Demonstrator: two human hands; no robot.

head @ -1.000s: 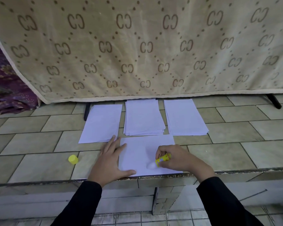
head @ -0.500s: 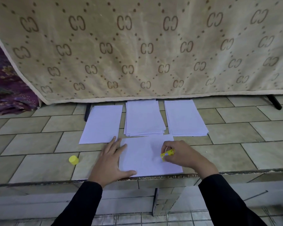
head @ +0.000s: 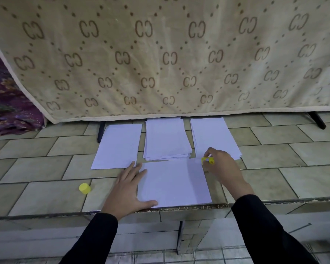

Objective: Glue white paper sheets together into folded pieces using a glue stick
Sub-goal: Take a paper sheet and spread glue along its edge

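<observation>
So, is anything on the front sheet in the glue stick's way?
Nothing visible. The right hand holds the glue stick at the far right corner of the front sheet; the left hand only presses its left edge.

A patterned beige blanket (head: 160,54) hangs behind a tiled counter (head: 36,168).

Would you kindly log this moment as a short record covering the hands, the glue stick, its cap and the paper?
left hand: flat, pressing the left edge of the near sheet
right hand: grips the glue stick at that sheet's far right corner
cap: off, lying on the table left of the left hand
other paper: left sheet, middle stack, right stack, all beyond the near sheet
</observation>
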